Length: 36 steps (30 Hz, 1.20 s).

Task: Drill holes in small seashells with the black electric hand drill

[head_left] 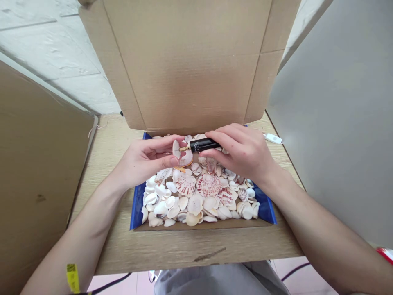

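Observation:
My left hand [153, 157] pinches a small white seashell [176, 149] on edge between thumb and fingers. In my right hand [238, 147] lies a black mini hand drill [204, 144], held level. Its brass chuck points left, and the thin bit reaches the face of the shell; whether it has gone through, I cannot tell. Both hands are above a shallow cardboard box [202, 228] with blue sides, filled with many seashells. Among them are red-striped scallop shells [208, 185], plain white shells [195, 204] and an orange piece [184, 169] partly hidden under the left hand.
The box's cardboard lid [190, 61] stands upright behind it. A wooden tabletop [172, 250] carries the box. Brown board [37, 147] stands at the left, a grey panel [337, 123] at the right. A white inline switch [273, 138] lies beyond the right hand.

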Motion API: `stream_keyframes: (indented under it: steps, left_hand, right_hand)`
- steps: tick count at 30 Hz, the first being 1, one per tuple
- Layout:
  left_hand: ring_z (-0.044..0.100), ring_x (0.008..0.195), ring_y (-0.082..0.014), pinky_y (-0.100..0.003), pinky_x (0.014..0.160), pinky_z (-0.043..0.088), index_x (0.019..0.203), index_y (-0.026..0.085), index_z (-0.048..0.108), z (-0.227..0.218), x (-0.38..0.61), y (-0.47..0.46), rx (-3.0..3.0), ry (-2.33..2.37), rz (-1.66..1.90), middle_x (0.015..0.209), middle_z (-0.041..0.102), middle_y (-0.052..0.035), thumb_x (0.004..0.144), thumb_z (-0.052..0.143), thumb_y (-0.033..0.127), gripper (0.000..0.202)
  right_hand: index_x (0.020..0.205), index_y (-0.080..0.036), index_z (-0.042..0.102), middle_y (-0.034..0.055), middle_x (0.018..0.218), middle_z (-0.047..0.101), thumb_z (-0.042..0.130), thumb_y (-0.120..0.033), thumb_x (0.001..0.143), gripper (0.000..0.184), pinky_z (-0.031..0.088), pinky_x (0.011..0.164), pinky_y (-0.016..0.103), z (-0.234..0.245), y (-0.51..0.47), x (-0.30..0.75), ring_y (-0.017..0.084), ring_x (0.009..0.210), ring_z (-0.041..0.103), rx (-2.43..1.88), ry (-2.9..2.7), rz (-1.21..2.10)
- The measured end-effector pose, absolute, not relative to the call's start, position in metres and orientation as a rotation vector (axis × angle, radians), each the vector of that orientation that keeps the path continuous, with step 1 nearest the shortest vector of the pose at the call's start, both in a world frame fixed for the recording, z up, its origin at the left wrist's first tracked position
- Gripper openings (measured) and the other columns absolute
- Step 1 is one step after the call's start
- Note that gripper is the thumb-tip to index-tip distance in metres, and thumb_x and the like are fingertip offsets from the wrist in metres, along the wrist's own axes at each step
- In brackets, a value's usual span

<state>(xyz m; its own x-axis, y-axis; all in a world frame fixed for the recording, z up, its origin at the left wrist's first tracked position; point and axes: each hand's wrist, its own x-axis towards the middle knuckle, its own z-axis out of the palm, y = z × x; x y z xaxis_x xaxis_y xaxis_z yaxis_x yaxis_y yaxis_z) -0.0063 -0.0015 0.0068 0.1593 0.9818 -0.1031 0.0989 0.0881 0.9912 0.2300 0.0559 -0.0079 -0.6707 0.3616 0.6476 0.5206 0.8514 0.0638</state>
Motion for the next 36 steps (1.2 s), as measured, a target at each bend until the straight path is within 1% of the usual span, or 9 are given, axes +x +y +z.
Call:
stream_keyframes:
  steps: [3, 10, 13, 18, 20, 23, 28, 32, 36]
  left_hand:
    - [0.071, 0.096, -0.0218, -0.031, 0.081, 0.062, 0.108, 0.024, 0.074, 0.0052, -0.0064, -0.0025, 1.258, 1.156, 0.95, 0.109, 0.074, -0.0025, 0.068, 0.083, 0.021, 0.041]
    - [0.071, 0.098, -0.0208, -0.03, 0.082, 0.062, 0.111, 0.025, 0.073, 0.0065, -0.0067, -0.0023, 1.244, 1.13, 0.96, 0.114, 0.073, -0.0033, 0.069, 0.082, 0.018, 0.043]
    - [0.07, 0.099, -0.0225, -0.032, 0.081, 0.062, 0.111, 0.024, 0.072, 0.0082, -0.0066, -0.002, 1.276, 1.132, 0.959, 0.114, 0.073, -0.0045, 0.07, 0.081, 0.021, 0.042]
    - [0.072, 0.094, -0.023, -0.033, 0.08, 0.062, 0.104, 0.025, 0.075, 0.0092, -0.0057, -0.0022, 1.276, 1.149, 0.995, 0.109, 0.075, -0.0047, 0.074, 0.078, 0.026, 0.03]
    - [0.071, 0.099, -0.0247, -0.034, 0.081, 0.062, 0.104, 0.027, 0.075, 0.0083, -0.0055, -0.0025, 1.261, 1.158, 0.999, 0.11, 0.075, -0.0041, 0.074, 0.079, 0.026, 0.03]
    - [0.068, 0.107, -0.0264, -0.035, 0.083, 0.061, 0.108, 0.028, 0.073, 0.0068, -0.0055, -0.0031, 1.218, 1.163, 1.014, 0.116, 0.073, -0.0039, 0.072, 0.08, 0.025, 0.037]
    - [0.069, 0.105, -0.0246, -0.034, 0.086, 0.059, 0.11, 0.023, 0.073, 0.007, -0.0059, -0.0036, 1.229, 1.239, 1.01, 0.117, 0.072, -0.0055, 0.072, 0.08, 0.027, 0.039]
    - [0.068, 0.106, -0.0229, -0.031, 0.09, 0.056, 0.11, 0.025, 0.073, 0.005, -0.0079, -0.0029, 1.277, 1.276, 1.052, 0.116, 0.073, -0.0039, 0.078, 0.075, 0.033, 0.033]
    - [0.067, 0.107, -0.0221, -0.03, 0.089, 0.055, 0.112, 0.027, 0.072, 0.0004, -0.0093, -0.0019, 1.26, 1.273, 1.111, 0.117, 0.073, -0.0042, 0.084, 0.069, 0.037, 0.03]
  right_hand:
    - [0.095, -0.014, 0.064, 0.0027, 0.077, 0.069, 0.052, -0.05, 0.093, 0.038, 0.039, 0.055, 0.028, -0.0079, 0.0531, 0.2289, 0.014, 0.065, 0.061, -0.666, -2.472, -0.267]
    - [0.094, -0.016, 0.063, 0.0011, 0.076, 0.068, 0.044, -0.054, 0.095, 0.043, 0.034, 0.054, 0.028, -0.0061, 0.0505, 0.2281, 0.012, 0.064, 0.061, -0.755, -2.54, -0.211]
    - [0.093, -0.016, 0.063, 0.0006, 0.074, 0.068, 0.044, -0.054, 0.095, 0.043, 0.034, 0.054, 0.027, -0.006, 0.0504, 0.2278, 0.012, 0.064, 0.06, -0.764, -2.525, -0.209]
    - [0.092, -0.015, 0.063, 0.001, 0.075, 0.068, 0.048, -0.052, 0.094, 0.04, 0.034, 0.054, 0.027, -0.0068, 0.0504, 0.2274, 0.012, 0.063, 0.06, -0.728, -2.509, -0.218]
    - [0.092, -0.015, 0.064, 0.0006, 0.074, 0.067, 0.048, -0.052, 0.094, 0.04, 0.034, 0.053, 0.027, -0.007, 0.0504, 0.2273, 0.012, 0.063, 0.06, -0.719, -2.497, -0.22]
    - [0.091, -0.016, 0.064, 0.0002, 0.072, 0.066, 0.048, -0.053, 0.094, 0.04, 0.034, 0.054, 0.027, -0.007, 0.0513, 0.227, 0.012, 0.062, 0.059, -0.72, -2.477, -0.227]
    - [0.093, -0.014, 0.064, 0.0049, 0.08, 0.069, 0.056, -0.045, 0.092, 0.033, 0.041, 0.062, 0.028, -0.0065, 0.0547, 0.2268, 0.015, 0.069, 0.06, -0.637, -2.391, -0.252]
    - [0.094, -0.014, 0.063, 0.0058, 0.083, 0.069, 0.059, -0.041, 0.09, 0.027, 0.043, 0.063, 0.028, -0.0066, 0.0561, 0.2273, 0.016, 0.072, 0.06, -0.668, -2.327, -0.249]
    - [0.096, -0.017, 0.061, 0.0057, 0.087, 0.069, 0.057, -0.042, 0.091, 0.026, 0.043, 0.065, 0.031, -0.0072, 0.0564, 0.2275, 0.018, 0.077, 0.059, -0.76, -2.267, -0.285]
